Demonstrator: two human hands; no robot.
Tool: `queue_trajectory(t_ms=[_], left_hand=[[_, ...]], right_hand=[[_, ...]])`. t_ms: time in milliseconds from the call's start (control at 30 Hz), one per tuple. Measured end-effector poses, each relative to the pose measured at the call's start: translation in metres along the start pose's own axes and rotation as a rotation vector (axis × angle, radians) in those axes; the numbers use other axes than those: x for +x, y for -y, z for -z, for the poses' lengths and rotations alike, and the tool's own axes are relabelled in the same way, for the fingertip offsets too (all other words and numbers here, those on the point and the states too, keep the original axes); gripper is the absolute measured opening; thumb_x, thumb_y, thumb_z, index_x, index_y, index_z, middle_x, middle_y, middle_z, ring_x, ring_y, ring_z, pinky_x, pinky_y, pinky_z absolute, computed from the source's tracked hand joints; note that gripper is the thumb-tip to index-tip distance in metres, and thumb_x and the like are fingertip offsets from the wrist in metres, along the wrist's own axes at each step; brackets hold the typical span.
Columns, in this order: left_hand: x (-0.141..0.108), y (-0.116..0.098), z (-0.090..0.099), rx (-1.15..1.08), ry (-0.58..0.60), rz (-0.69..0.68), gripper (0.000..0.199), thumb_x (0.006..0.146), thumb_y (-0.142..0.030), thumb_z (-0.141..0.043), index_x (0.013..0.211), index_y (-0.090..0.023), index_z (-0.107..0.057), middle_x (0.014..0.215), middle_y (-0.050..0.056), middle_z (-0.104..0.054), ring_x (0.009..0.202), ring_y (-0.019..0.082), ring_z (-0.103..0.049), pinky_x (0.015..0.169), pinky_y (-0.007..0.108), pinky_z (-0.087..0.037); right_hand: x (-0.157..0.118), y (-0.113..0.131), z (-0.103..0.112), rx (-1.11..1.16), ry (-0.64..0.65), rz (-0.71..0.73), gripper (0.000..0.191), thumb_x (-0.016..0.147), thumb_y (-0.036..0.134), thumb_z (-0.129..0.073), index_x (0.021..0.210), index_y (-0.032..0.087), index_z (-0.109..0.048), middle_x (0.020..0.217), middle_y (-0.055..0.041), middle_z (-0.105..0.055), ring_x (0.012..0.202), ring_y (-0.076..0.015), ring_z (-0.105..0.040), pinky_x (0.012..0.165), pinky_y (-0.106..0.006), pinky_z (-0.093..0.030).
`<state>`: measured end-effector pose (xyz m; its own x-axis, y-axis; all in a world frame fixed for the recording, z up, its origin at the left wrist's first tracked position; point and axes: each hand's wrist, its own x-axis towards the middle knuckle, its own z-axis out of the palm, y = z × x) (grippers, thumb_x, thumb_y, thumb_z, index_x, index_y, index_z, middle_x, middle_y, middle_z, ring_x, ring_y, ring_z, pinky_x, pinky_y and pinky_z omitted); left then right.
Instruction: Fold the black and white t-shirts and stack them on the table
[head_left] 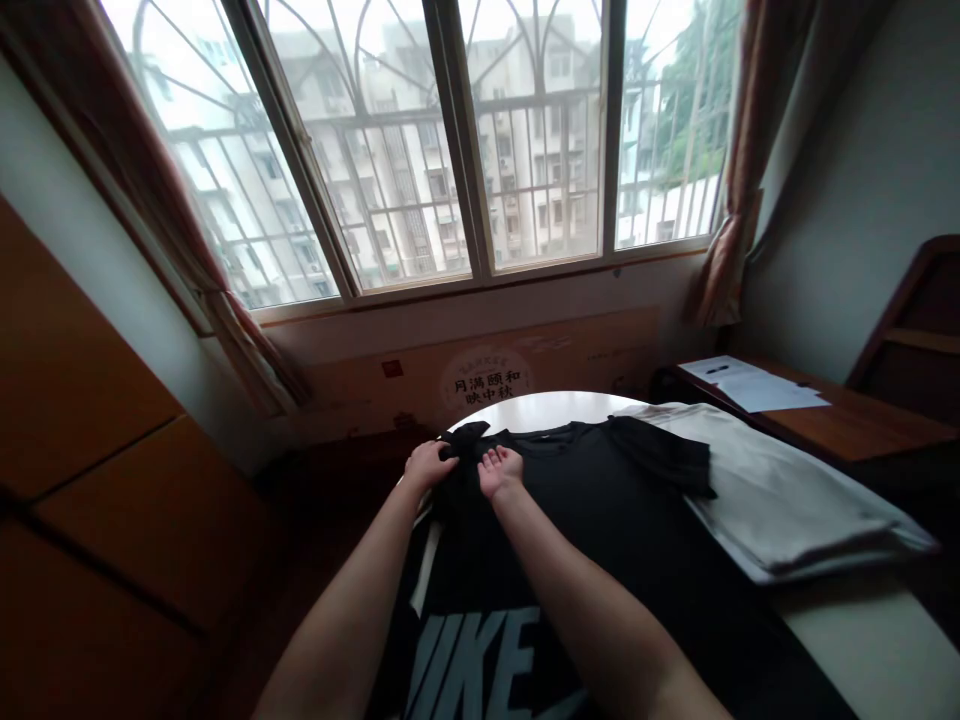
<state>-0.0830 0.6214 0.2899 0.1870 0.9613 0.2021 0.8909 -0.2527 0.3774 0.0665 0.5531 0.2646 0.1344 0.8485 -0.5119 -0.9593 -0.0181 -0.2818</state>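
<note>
A black T-shirt (pixel 615 560) with large grey lettering lies spread over the round white table (pixel 517 408). At the shirt's left shoulder area, my left hand (pixel 430 466) pinches the bunched dark sleeve cloth. Just right of it, my right hand (pixel 501 470) is turned palm up above the shirt, its fingers loosely curled and apart, with nothing visible in them. The shirt's other sleeve (pixel 667 455) lies out to the right, over the edge of a folded pale grey cloth (pixel 795 500). A light strip of cloth (pixel 426 570) shows beneath the shirt's left side.
A wooden desk (pixel 892 425) with white papers (pixel 757 385) stands at the right, by a dark chair (pixel 915 330). Orange-brown cabinets (pixel 97 520) are on the left. Ahead are a barred window (pixel 480 150), tied curtains (pixel 727 250) and a box with printed characters (pixel 585 350).
</note>
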Motion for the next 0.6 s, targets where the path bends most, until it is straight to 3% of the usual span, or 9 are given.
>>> queue_trajectory(t_ms=[133, 300, 467, 600], left_hand=[[0.016, 0.005, -0.001, -0.061, 0.033, -0.074, 0.019, 0.074, -0.029, -0.070, 0.090, -0.018, -0.072, 0.102, 0.010, -0.074, 0.103, 0.028, -0.067, 0.092, 0.033, -0.049], [0.041, 0.006, 0.019, -0.219, 0.064, -0.118, 0.030, 0.067, -0.034, -0.077, 0.091, -0.019, -0.067, 0.081, 0.001, -0.070, 0.081, 0.022, -0.068, 0.070, 0.028, -0.052], [0.060, 0.022, 0.044, -0.246, 0.001, -0.027, 0.035, 0.057, -0.024, -0.082, 0.089, -0.018, -0.069, 0.087, 0.004, -0.073, 0.085, 0.022, -0.068, 0.076, 0.029, -0.053], [0.054, 0.051, 0.050, -0.190, -0.077, 0.128, 0.032, 0.059, -0.020, -0.080, 0.088, -0.017, -0.069, 0.097, 0.008, -0.074, 0.098, 0.026, -0.067, 0.085, 0.031, -0.052]], right_hand=[[0.024, -0.008, 0.016, 0.035, 0.082, -0.036, 0.019, 0.087, 0.028, -0.043, 0.099, 0.023, -0.056, 0.106, -0.0053, -0.062, 0.100, -0.0147, -0.064, 0.099, -0.032, -0.048], [0.034, -0.008, 0.028, 0.065, 0.248, -0.085, 0.038, 0.092, 0.034, -0.045, 0.125, 0.021, -0.057, 0.129, -0.0103, -0.062, 0.118, -0.0173, -0.063, 0.103, -0.034, -0.049], [0.038, -0.006, 0.030, 0.032, 0.290, -0.108, 0.054, 0.093, 0.038, -0.045, 0.146, 0.024, -0.046, 0.150, -0.0108, -0.049, 0.142, -0.0192, -0.045, 0.115, -0.042, -0.037], [0.034, -0.006, 0.027, 0.052, 0.311, -0.120, 0.060, 0.094, 0.040, -0.046, 0.152, 0.022, -0.040, 0.159, -0.0114, -0.038, 0.150, -0.0194, -0.033, 0.120, -0.041, -0.029]])
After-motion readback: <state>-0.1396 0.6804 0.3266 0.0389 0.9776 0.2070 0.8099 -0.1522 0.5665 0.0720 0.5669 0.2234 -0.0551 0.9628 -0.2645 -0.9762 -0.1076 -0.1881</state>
